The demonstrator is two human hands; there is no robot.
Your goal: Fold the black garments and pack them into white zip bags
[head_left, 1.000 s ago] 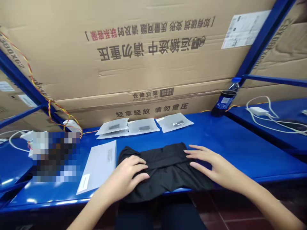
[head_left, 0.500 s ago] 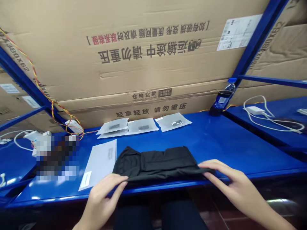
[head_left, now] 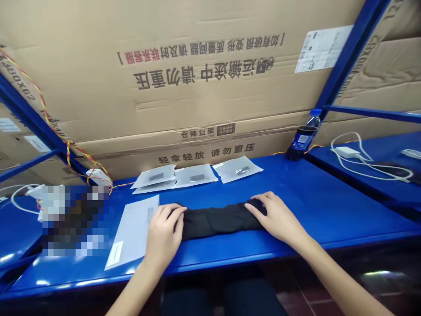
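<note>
A black fabric item (head_left: pixel 219 221), maybe a garment, is folded into a narrow strip on the blue shelf (head_left: pixel 210 256). My left hand (head_left: pixel 166 228) grips the strip's left end, its fingers curled over the far edge. At the other end my right hand (head_left: pixel 271 215) is closed on the fabric, thumb on top and fingertips over the far corner. Just left of my left hand lies a flat frosted plastic bag (head_left: pixel 134 232) with a white label; my hand overlaps its right side.
Several small frosted packets (head_left: pixel 197 175) lie along the back, against a large cardboard box (head_left: pixel 210 101). A blue-capped bottle of dark drink (head_left: pixel 301 138) stands back right. White cables (head_left: pixel 358 153) lie on the right shelf. Yellow-red wires (head_left: pixel 69 149) hang at left near a blurred patch.
Both hands have moved away from the front edge, bringing the fabric's near side over. The fabric now forms a narrower strip, and the hands are closer together.
</note>
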